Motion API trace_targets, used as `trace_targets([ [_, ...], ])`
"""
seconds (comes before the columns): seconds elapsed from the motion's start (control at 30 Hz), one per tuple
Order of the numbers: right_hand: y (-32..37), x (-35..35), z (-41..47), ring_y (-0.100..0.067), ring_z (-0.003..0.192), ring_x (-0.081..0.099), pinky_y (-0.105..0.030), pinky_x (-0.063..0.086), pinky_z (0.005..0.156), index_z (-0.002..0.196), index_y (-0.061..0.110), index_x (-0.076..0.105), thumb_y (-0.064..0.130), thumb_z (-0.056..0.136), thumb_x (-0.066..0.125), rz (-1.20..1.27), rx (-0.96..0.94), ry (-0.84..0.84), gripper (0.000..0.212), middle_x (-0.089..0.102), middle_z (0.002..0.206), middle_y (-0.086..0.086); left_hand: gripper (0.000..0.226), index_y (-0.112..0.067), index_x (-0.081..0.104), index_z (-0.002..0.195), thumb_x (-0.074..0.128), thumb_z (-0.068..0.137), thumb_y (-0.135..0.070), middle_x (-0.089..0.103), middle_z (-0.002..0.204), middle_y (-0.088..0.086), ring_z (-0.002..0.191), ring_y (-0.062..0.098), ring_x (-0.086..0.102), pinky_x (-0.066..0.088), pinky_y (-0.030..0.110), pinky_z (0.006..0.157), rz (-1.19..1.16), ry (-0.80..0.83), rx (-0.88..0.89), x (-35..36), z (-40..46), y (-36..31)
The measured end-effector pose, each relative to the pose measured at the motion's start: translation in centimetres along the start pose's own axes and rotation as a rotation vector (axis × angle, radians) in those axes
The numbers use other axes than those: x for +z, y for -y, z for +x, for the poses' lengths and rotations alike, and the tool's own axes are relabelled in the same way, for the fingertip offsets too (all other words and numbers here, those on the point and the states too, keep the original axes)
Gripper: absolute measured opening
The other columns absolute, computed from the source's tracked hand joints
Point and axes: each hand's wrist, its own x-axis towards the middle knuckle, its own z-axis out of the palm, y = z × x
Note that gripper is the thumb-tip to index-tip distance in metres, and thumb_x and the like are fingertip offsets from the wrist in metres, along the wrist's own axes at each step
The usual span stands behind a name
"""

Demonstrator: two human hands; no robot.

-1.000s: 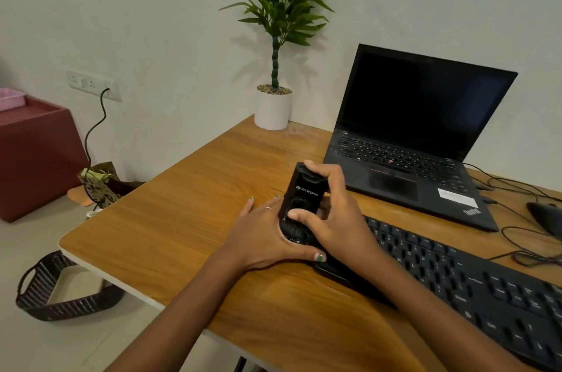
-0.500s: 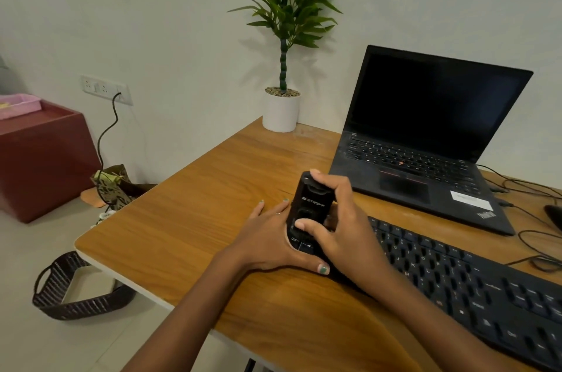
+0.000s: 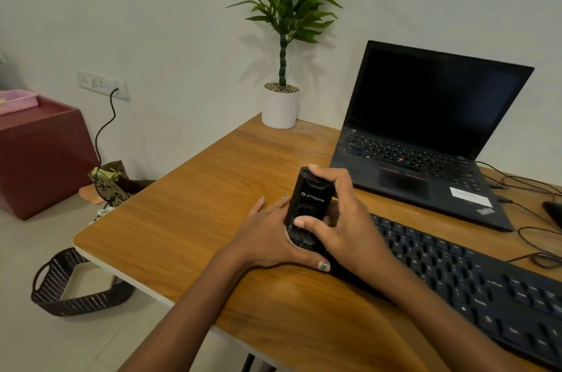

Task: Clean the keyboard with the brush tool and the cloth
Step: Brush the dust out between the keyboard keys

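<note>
While the right hand (image 3: 340, 225) grips the black brush tool (image 3: 305, 207) upright, bristles on the left end of the keyboard (image 3: 474, 277); the left hand (image 3: 270, 237) lies flat with straight fingers on the wooden desk (image 3: 188, 219), thumb against the keyboard's near edge; a laptop (image 3: 425, 140) stands behind.

My wooden desk (image 3: 188, 219) carries everything here, and I'll place it all from the laptop (image 3: 425, 140), which sits open toward the back right. Just left of the laptop, at the back corner against the wall, stands a potted plant (image 3: 281, 107) in a white pot. In front of the laptop, nearer me, lies the black keyboard (image 3: 474, 280), running off to the right. Right of the laptop, dark cables (image 3: 529, 228) trail across the wood. My left hand (image 3: 270, 237) rests flat on the desk at the keyboard's left end.
</note>
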Motion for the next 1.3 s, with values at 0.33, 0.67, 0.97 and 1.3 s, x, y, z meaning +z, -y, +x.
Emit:
trace_targets([
  [0.33,0.5,-2.0,-0.4,-0.003,0.101,0.058,-0.027,0.055,0.079,0.121,0.05,0.027,0.019,0.078,0.072,-0.09,0.03,0.134,0.07,0.049,0.117,0.02,0.111,-0.041,0.028,0.147,0.047,0.051,-0.093,0.033,0.154,-0.015,0.146,0.007,0.017,0.0,0.044,0.12,0.049,0.013,0.007,0.4,0.3,0.5],
  [0.67,-0.1,-6.2,-1.0,-0.008,0.099,0.061,-0.034,0.057,0.075,0.113,0.05,0.031,0.02,0.076,0.074,-0.091,0.141,0.289,0.065,0.048,0.12,0.019,0.134,-0.034,-0.001,0.155,0.042,0.044,-0.096,0.016,0.161,-0.005,0.148,0.005,0.004,-0.006,0.039,0.121,0.085,0.05,-0.046,0.2,0.2,0.4],
  [0.97,-0.1,-5.1,-2.3,-0.004,0.103,0.058,-0.031,0.056,0.079,0.115,0.06,0.029,0.022,0.075,0.073,-0.09,0.088,0.149,0.07,0.047,0.114,0.027,0.136,-0.033,-0.004,0.154,0.038,0.04,-0.096,0.015,0.162,-0.002,0.148,0.006,0.004,-0.006,0.038,0.121,0.099,0.055,-0.05,-0.1,0.0,-0.1],
  [1.3,-0.6,-4.5,-1.7,0.002,0.1,0.058,-0.027,0.057,0.076,0.117,0.053,0.031,0.017,0.075,0.073,-0.004,0.072,0.078,0.069,0.05,0.109,0.026,0.135,-0.032,-0.001,0.155,0.042,0.044,-0.095,0.016,0.161,-0.002,0.148,0.006,0.004,-0.006,0.039,0.121,0.088,0.042,-0.042,0.1,0.2,0.2],
])
